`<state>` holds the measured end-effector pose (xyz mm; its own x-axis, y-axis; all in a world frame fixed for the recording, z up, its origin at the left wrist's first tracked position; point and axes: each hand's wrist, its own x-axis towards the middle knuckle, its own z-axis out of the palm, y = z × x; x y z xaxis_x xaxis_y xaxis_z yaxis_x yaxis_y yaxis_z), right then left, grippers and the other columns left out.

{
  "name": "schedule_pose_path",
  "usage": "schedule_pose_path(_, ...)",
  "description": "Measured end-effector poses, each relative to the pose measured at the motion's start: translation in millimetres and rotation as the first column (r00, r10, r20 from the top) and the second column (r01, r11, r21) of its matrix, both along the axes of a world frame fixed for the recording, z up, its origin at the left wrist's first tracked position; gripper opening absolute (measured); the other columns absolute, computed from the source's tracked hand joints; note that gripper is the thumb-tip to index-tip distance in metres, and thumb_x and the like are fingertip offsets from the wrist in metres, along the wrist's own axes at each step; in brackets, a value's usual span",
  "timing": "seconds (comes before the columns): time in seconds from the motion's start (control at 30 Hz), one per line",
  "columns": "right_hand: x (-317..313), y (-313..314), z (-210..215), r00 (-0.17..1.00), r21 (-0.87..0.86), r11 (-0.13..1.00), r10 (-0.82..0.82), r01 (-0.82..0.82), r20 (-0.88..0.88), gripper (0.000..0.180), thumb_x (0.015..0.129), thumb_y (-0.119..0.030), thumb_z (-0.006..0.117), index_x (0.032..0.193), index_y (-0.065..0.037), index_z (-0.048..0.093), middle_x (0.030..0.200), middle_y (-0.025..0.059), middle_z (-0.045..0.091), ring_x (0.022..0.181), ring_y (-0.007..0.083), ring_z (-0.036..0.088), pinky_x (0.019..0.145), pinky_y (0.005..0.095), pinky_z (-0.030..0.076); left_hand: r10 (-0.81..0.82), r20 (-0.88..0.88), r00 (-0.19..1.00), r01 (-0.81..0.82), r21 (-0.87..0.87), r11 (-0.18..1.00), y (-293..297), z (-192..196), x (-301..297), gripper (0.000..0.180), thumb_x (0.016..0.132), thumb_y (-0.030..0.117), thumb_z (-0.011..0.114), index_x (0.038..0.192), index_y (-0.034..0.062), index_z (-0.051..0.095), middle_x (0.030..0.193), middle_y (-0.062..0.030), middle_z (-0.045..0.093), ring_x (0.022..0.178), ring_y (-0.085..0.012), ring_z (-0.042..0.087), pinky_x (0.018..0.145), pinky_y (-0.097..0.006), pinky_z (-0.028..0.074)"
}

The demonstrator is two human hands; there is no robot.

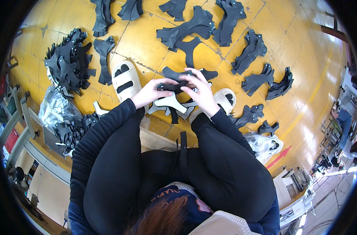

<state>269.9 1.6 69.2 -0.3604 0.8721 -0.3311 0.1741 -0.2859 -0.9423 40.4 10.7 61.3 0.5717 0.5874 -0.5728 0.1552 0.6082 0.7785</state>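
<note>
While seated over the yellow tiled floor [147, 43], both hands grip one piece.
Left hand [149, 94] and right hand [202, 92] pinch a flat black cut-out leather piece [174, 80] above white sandals [125, 80].

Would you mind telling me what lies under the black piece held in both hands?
Under the black piece, held by the left hand and right hand, white cut pieces lie on the yellow floor. The hands cover the rest.

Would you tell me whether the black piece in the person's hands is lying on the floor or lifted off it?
Lifted: both hands, left and right, hold the black piece above the white pieces.
</note>
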Motion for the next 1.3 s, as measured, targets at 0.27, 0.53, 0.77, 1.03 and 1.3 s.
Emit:
schedule_pose_path(0.27, -1, 6, 21, 0.946, 0.593, 0.758, 0.101, -0.273, 0.307, 0.016, 0.072, -0.01, 0.074, 0.085, -0.011, 0.064, 0.118, 0.0065, 0.058, 0.109, 0.0286, 0.055, 0.093, 0.0423, 0.042, -0.155, 0.068, 0.986, 0.157, -0.023, 0.987, -3, -2, -2, 0.025, 0.09, 0.009, 0.064, 0.114, 0.0018, 0.065, 0.102, -0.0041, 0.067, 0.091, -0.008, 0.058, 0.085, -0.025, 0.047)
schedule_pose_path(0.53, -7, 0, 32, 0.985, 0.563, 0.814, 0.175, -0.142, -0.003, 0.016, 0.075, -0.001, 0.071, 0.086, -0.003, 0.06, 0.093, 0.0074, 0.065, 0.078, 0.026, 0.062, 0.068, 0.0345, 0.05, -0.281, 0.163, 0.946, 0.262, 0.129, 0.956, 8, 23, 5, 0.025, 0.091, 0.009, 0.06, 0.114, -0.0007, 0.059, 0.103, -0.0073, 0.066, 0.097, -0.0117, 0.059, 0.088, -0.027, 0.045)
schedule_pose_path(0.77, -2, 2, 33, 0.964, 0.49, 0.831, -0.202, 0.261, -0.172, 0.016, 0.077, 0.012, 0.067, 0.086, 0.003, 0.057, 0.091, 0.0172, 0.067, 0.079, 0.0242, 0.064, 0.07, 0.0317, 0.05, -0.194, -0.001, 0.981, 0.189, 0.239, 0.953, 30, 31, 16, 0.026, 0.082, 0.002, 0.061, 0.108, 0.0011, 0.059, 0.089, -0.005, 0.063, 0.087, -0.0125, 0.06, 0.081, -0.029, 0.047)
schedule_pose_path(1.03, 17, 9, 48, 0.859, 0.399, 0.771, -0.37, 0.496, -0.353, 0.022, 0.083, 0.014, 0.058, 0.099, 0.003, 0.048, 0.102, 0.0213, 0.061, 0.075, 0.0234, 0.063, 0.067, 0.0328, 0.055, -0.078, -0.259, 0.963, 0.195, 0.465, 0.864, 35, 20, -5, 0.043, 0.069, -0.01, 0.047, 0.111, -0.0009, 0.055, 0.096, -0.0199, 0.069, 0.099, -0.0343, 0.066, 0.089, -0.038, 0.05)
schedule_pose_path(1.3, 40, 73, 67, 0.901, 0.093, 0.901, -0.409, 0.424, -0.146, 0.014, 0.095, -0.001, 0.054, 0.107, -0.001, 0.049, 0.087, 0.0126, 0.065, 0.084, 0.0235, 0.069, 0.079, 0.0295, 0.051, 0.242, -0.36, 0.901, -0.008, 0.544, 0.839, 32, 48, -65, 0.065, 0.071, -0.01, 0.039, 0.131, 0.0076, 0.055, 0.13, -0.0087, 0.06, 0.117, -0.0191, 0.059, 0.098, -0.029, 0.043)
